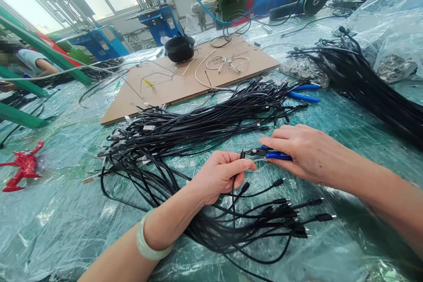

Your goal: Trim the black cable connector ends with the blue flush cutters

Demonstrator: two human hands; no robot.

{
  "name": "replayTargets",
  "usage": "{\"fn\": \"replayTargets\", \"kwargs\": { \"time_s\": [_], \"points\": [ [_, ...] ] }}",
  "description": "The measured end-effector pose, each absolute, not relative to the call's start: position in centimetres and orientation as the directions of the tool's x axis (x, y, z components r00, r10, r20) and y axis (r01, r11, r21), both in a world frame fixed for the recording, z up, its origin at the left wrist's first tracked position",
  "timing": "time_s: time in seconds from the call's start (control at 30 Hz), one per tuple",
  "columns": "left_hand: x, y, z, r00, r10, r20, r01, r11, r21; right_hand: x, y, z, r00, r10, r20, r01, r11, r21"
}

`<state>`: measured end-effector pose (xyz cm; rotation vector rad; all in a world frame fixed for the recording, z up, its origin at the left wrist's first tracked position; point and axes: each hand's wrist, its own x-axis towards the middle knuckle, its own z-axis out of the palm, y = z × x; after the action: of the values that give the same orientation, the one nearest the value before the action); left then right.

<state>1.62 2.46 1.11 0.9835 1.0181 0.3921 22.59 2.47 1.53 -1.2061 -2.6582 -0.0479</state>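
Note:
My left hand is closed on a black cable, pinching it just below its end connector. In my right hand are small blue-handled cutting pliers, with their tips at that connector. Whether the blades touch it I cannot tell. Under and beside my left hand spreads a bundle of black cables, their plugs fanned out to the right. Behind my hands lies a larger pile of black cables, some with white tags and metal plugs at the left end.
Behind the pile is a flat cardboard sheet holding a black bowl-like object and pale cables. Another black cable bundle lies right, near blue handles. A red figure sits left on plastic film. A person works far left.

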Motion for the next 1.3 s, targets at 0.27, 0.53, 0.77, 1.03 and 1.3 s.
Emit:
{"fn": "replayTargets", "kwargs": {
  "time_s": [0.27, 0.53, 0.77, 1.03, 1.3],
  "points": [
    [1.57, 2.43, 1.01, 0.509, 0.683, -0.524, 0.146, 0.531, 0.835, 22.69, 2.59, 1.72, -0.593, 0.8, 0.09, 0.771, 0.596, -0.225],
    [1.49, 2.47, 1.0, 0.512, 0.684, -0.52, 0.147, 0.527, 0.837, 22.68, 2.43, 1.95, -0.596, 0.792, 0.131, 0.769, 0.61, -0.191],
    [1.64, 2.51, 1.03, 0.496, 0.688, -0.53, 0.15, 0.534, 0.832, 22.48, 2.32, 1.93, -0.62, 0.761, 0.19, 0.761, 0.642, -0.089],
    [1.64, 2.45, 1.14, 0.484, 0.69, -0.538, 0.159, 0.535, 0.83, 22.42, 2.45, 1.98, -0.643, 0.741, 0.192, 0.75, 0.66, -0.038],
    [1.62, 2.42, 1.13, 0.483, 0.69, -0.54, 0.162, 0.536, 0.829, 22.75, 2.43, 1.9, -0.598, 0.793, 0.12, 0.767, 0.609, -0.202]
  ]
}}
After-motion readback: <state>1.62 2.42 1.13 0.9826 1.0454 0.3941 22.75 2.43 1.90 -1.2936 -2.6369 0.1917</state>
